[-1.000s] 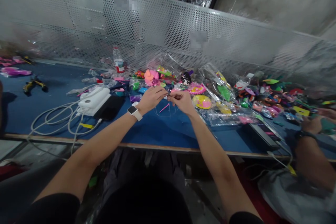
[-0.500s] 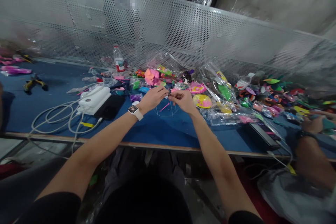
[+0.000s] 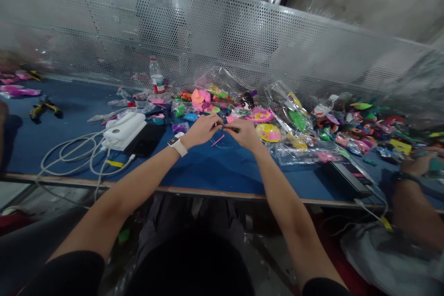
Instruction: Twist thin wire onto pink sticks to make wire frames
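My left hand (image 3: 203, 130) and my right hand (image 3: 244, 133) meet over the blue table (image 3: 215, 171), fingers pinched together on a small clear plastic bag (image 3: 222, 141) with a thin pink stick (image 3: 218, 140) in it. A white watch sits on my left wrist (image 3: 177, 146). The bag hangs low, just above the tabletop. What the fingertips pinch at the bag's top is too small to make out.
Beyond my hands lies a heap of bright toys in clear bags (image 3: 263, 118). A white power adapter with cables (image 3: 125, 130), a black phone (image 3: 145, 141) and a water bottle (image 3: 157, 79) sit left. Another person's arm (image 3: 412, 185) rests at right. A perforated metal screen (image 3: 243, 46) backs the table.
My hands have dropped slightly toward the table and the clear bag between them now looks flatter and lower. The person at right has shifted a hand a little.
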Demonstrator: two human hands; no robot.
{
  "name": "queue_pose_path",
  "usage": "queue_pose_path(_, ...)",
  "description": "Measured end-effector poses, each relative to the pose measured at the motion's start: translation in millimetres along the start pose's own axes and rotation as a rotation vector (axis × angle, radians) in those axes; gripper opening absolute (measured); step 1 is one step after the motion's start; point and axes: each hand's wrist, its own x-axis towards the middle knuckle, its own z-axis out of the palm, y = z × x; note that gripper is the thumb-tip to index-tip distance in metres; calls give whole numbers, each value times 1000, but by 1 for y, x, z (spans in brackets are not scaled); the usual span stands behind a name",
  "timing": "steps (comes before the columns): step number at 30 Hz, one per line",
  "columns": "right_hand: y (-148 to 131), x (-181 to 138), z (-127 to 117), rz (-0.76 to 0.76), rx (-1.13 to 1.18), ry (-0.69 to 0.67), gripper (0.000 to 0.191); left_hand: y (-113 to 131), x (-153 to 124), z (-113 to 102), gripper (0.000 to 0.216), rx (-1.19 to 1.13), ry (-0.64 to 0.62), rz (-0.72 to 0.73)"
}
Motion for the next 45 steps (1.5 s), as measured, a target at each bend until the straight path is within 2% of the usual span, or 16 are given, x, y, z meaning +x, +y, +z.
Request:
queue_pose_path(4, 3, 0, -2, -72, -83, -32, 15, -2, 2, 1, 10, -149, -27, -83)
queue_pose_path(7, 3, 0, -4, -87, -114, -73, 17, -4, 4, 1, 17, -367, -133, -165)
queue_pose_path(9, 1, 0, -5, -81, -98, -96, 18, -4, 4, 0, 22, -485, -212, -200)
queue_pose_path(11, -1, 1, -5, -33, -43, -95, 17, -2, 3, -1, 21, -508, -205, -214)
queue_pose_path(14, -4, 1, -6, 145, 112, -48, 23, 3, 1, -1, 13, -351, -41, -144)
queue_pose_path(17, -6, 2, -6, 302, 285, -30, 35, 3, -1, 0, 12, -96, 51, 29)
queue_pose_path(21, -8, 3, -6, 364, 415, -67, 35, -2, -2, -3, 17, 179, -9, 176)
queue_pose_path(25, -9, 4, -6, 375, 457, -92, 34, -1, -3, -9, 23, 313, -66, 217)
queue_pose_path(28, -9, 4, -3, 379, 453, -79, 35, 5, -3, -11, 25, 343, -57, 215)
queue_pose_path(34, -5, 3, 6, 312, 353, 23, 38, 9, -2, -7, 24, 294, 16, 154)
queue_pose_path(37, -1, 1, 6, 171, 162, 45, 30, 5, -2, -2, 20, 189, 71, 90)
queue_pose_path(41, 3, -1, 0, -44, -91, -34, 19, 3, 0, 1, 14, 53, 68, 36)
queue_pose_path(45, 4, -3, -5, -81, -227, -124, 19, 5, 3, 1, 12, -79, 37, -62)
